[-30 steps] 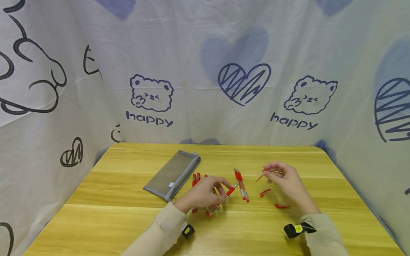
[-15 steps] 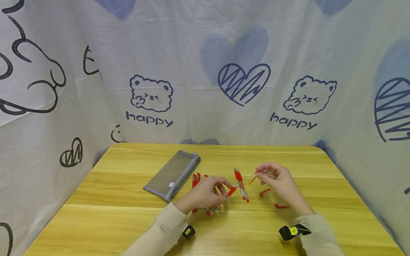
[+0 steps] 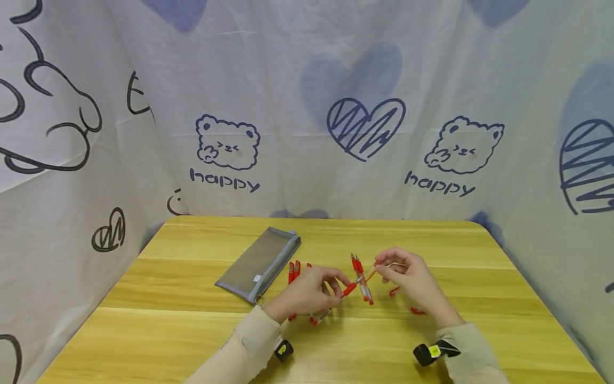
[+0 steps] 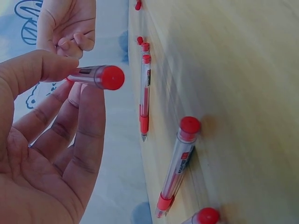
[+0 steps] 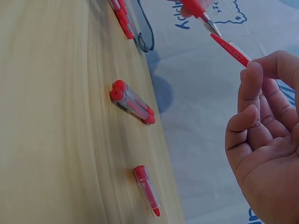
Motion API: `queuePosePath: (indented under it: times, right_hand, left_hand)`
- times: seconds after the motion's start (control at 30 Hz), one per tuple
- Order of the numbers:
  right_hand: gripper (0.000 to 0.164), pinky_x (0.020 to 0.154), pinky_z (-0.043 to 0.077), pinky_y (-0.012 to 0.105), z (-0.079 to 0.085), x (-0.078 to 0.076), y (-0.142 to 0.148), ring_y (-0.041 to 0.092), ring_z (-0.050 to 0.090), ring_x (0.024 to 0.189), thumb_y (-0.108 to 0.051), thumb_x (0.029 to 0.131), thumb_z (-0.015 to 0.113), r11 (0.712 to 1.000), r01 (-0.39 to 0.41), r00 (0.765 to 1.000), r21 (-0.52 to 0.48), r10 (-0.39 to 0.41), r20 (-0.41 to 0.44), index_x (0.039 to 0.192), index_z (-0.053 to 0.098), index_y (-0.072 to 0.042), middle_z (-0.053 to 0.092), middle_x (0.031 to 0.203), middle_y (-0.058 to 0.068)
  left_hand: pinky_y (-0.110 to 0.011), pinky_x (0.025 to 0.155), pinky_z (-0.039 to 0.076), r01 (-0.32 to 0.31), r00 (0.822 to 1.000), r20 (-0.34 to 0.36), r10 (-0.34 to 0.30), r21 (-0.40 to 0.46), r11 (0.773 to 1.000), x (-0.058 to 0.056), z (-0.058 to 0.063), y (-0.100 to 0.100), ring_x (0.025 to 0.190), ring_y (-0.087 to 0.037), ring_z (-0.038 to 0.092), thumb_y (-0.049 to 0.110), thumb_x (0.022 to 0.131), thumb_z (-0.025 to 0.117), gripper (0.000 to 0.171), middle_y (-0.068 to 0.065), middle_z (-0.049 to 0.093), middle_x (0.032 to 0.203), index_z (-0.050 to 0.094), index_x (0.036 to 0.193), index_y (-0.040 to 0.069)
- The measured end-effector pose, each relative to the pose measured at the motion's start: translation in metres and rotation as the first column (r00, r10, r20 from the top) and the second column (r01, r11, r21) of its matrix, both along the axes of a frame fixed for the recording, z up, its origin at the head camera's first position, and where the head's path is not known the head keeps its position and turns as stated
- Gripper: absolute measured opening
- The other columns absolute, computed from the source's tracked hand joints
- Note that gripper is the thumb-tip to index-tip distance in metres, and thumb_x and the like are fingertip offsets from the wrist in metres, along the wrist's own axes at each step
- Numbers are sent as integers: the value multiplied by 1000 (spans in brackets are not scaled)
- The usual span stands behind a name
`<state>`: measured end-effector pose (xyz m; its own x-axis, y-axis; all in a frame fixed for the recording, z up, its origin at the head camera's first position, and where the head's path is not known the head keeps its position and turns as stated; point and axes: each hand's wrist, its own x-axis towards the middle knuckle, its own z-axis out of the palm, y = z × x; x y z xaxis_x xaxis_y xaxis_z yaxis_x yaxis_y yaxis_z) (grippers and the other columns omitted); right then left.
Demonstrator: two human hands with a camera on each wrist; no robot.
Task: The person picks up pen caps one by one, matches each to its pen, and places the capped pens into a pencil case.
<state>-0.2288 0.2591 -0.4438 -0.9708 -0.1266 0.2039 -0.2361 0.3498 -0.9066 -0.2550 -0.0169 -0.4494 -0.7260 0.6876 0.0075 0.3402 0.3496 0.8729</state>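
Note:
My left hand [image 3: 310,289] pinches an uncapped red gel pen [image 3: 349,289] between thumb and fingers, its metal tip pointing right and up. In the left wrist view the pen's round red end [image 4: 112,78] faces the camera. My right hand [image 3: 409,273] pinches a pen cap [image 5: 233,52] with a red printed clip by its end. Cap and pen tip meet closely in the right wrist view, the cap's near end right at the tip. Beneath them, two uncapped red pens [image 3: 361,277] lie side by side on the table [image 3: 364,346].
Several capped red pens [image 3: 294,269] lie partly hidden behind the left hand. A grey mesh zip pouch [image 3: 256,264] lies at the back left. Two loose caps rest near the right hand, one [image 3: 394,292] behind the other [image 3: 417,310]. Patterned cloth [image 3: 297,176] hangs around the table.
My right hand has moved left with the cap, bringing it up to the pen's tip. My left hand and its pen have stayed nearly still.

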Motion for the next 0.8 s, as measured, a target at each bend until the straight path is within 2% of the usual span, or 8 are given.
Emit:
queuePosePath:
  times: [0.17, 0.37, 0.57, 0.8]
  right_hand:
    - [22, 73, 64, 33, 1, 1, -4, 19, 73, 80, -11, 103, 73, 1000, -13, 1000, 6, 13, 9, 119, 67, 4, 71, 109, 21]
    - [23, 69, 62, 32, 0, 1, -7, 14, 72, 79, -11, 102, 73, 1000, -26, 999, 6, 26, 18, 119, 67, 4, 72, 110, 22]
    - [22, 75, 64, 33, -2, 0, -10, 9, 72, 80, -7, 102, 72, 998, -69, 998, -15, 69, 0, 119, 66, 7, 72, 110, 20]
    - [24, 75, 64, 33, -4, 0, -11, 11, 71, 79, -7, 103, 72, 997, -71, 997, -19, 71, 4, 120, 64, 8, 71, 109, 18]
  left_hand:
    - [-22, 49, 46, 3, 1000, -18, -3, -2, 1000, 1, 1, 1, 56, -13, 63, 3, 97, 74, 28, 6, 71, 91, 76, 119, 20]
    - [-21, 48, 45, -7, 1000, -13, 7, 2, 1000, 2, 2, 2, 54, -12, 59, 4, 97, 74, 25, 6, 71, 91, 76, 117, 18]
    - [-21, 51, 48, -34, 998, -44, 34, 2, 999, 3, 3, 4, 54, -8, 57, 3, 95, 74, 22, 7, 72, 91, 78, 114, 13]
    - [-21, 52, 49, -62, 996, -59, 62, 7, 998, 4, 3, 6, 57, -8, 58, 3, 93, 76, 20, 7, 74, 89, 80, 113, 4]
